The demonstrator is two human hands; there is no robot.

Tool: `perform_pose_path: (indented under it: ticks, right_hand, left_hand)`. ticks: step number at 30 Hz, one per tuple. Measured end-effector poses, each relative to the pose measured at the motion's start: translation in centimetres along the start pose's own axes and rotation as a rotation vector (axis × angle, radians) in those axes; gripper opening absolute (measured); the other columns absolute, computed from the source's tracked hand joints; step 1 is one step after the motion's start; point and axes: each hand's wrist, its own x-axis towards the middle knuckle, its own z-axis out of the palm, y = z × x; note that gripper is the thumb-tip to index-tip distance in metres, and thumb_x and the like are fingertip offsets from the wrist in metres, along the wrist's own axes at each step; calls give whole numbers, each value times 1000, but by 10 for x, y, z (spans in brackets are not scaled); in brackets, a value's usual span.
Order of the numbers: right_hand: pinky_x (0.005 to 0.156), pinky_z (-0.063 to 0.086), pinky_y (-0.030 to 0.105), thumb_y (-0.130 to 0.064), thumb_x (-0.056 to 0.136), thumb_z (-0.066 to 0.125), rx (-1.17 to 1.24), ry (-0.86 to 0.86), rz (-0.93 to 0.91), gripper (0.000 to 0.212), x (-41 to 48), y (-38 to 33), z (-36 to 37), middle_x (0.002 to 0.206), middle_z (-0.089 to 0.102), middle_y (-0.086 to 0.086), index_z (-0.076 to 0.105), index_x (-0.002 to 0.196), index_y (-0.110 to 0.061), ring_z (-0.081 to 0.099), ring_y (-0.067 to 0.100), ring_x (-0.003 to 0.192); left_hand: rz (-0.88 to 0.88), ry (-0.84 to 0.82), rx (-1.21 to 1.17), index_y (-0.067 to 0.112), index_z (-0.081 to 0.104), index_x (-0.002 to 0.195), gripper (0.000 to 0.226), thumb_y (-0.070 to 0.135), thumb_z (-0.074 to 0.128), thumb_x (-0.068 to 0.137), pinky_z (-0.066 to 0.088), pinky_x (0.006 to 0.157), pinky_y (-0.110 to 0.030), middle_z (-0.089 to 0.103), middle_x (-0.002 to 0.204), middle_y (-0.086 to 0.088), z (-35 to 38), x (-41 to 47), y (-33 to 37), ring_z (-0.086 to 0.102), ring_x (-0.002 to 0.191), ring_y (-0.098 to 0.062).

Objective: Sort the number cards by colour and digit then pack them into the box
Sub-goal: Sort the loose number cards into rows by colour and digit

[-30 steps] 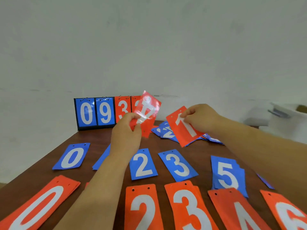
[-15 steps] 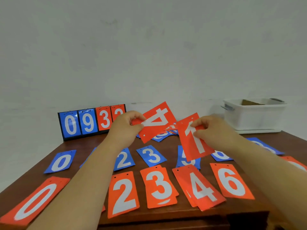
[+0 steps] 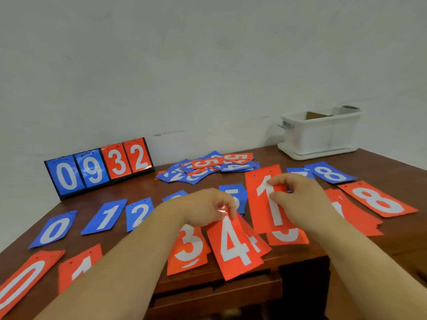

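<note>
My left hand [image 3: 208, 206] pinches the top edge of a red 4 card [image 3: 233, 248], which lies over the red 4 pile near the table's front edge. My right hand [image 3: 298, 197] holds a red 1 card [image 3: 265, 204] upright above the red row. Red cards 0 [image 3: 20, 282], 1 [image 3: 78, 266], 3 [image 3: 188, 248] and 8 [image 3: 379, 199] lie in the front row. Blue 0 [image 3: 54, 229], 1 [image 3: 105, 217], 2 [image 3: 138, 213] and 8 [image 3: 330, 173] lie behind them. A mixed unsorted pile [image 3: 208, 167] sits further back. The white box [image 3: 321, 135] stands at the far right.
A small flip scoreboard [image 3: 99, 167] reading 0 9 3 2 stands at the back left against the wall. The brown table [image 3: 381, 239] drops off at its front edge just under the red row. A white wall is behind.
My left hand has lowered the red 4 card from mid-air onto the red 4 pile. My right hand still holds the red 1, now more upright. The view shifted left.
</note>
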Motion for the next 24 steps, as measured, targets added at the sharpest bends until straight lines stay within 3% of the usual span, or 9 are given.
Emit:
perform_pose_path:
  ticks: [4,6,8,11,14,16,17,21,24]
  right_hand:
    - [61,37,-2,-13,87,68,-38,-32,-13,27,2,15,8,93,64,-19,68,98,-38,56,-15,67]
    - [64,36,-2,-14,87,67,-54,-53,-12,26,4,19,12,96,65,-18,69,101,-37,56,-15,70]
    - [65,37,-1,-14,89,65,-28,-76,5,27,6,20,17,99,67,-18,71,102,-36,57,-13,73]
    - [66,41,3,-12,89,66,70,-94,11,26,7,14,28,96,70,-16,72,97,-35,62,-2,75]
    - [55,46,18,-16,87,70,176,-163,17,21,1,-1,48,80,71,-7,73,96,-34,58,13,58]
    - [51,44,20,-16,86,72,208,-210,-15,20,-4,-16,68,75,68,0,72,97,-32,53,10,54]
    - [50,43,20,-15,86,72,215,-235,-37,20,-8,-24,80,73,65,3,71,97,-31,51,7,53]
    - [63,47,15,-18,85,73,167,-354,-116,20,-23,-52,126,81,68,-11,68,98,-32,60,3,65]
    - [68,52,19,-22,86,72,94,-415,-150,18,-32,-65,151,90,70,-11,65,97,-34,64,5,71]
  left_hand:
    - [-7,83,13,38,65,87,28,10,66,87,43,78,-20,64,98,23,21,21,-6,55,83,11]
    - [-48,149,32,37,59,89,26,15,71,85,47,80,-25,61,105,18,31,24,-8,58,90,4]
    - [-127,335,3,36,51,91,24,20,69,87,51,82,-32,57,106,12,37,22,-7,59,94,-9]
    - [-235,605,-470,35,54,98,15,25,63,94,53,78,-38,67,97,7,37,0,9,63,81,-13]
    - [-232,622,-806,37,60,113,22,22,65,97,56,73,-28,70,91,9,42,-34,19,69,81,-10]
    - [-233,656,-793,35,67,108,28,10,66,95,50,57,-22,66,78,9,49,-56,14,63,66,-9]
    - [-253,693,-759,35,71,101,31,6,66,93,48,56,-24,65,75,7,52,-67,7,60,63,-9]
    - [-405,831,-669,41,73,92,39,4,64,90,53,68,-39,68,87,-11,53,-119,-36,60,70,-16]
    - [-595,923,-574,41,72,93,34,9,60,89,53,65,-41,64,86,-14,46,-171,-73,57,65,-18]
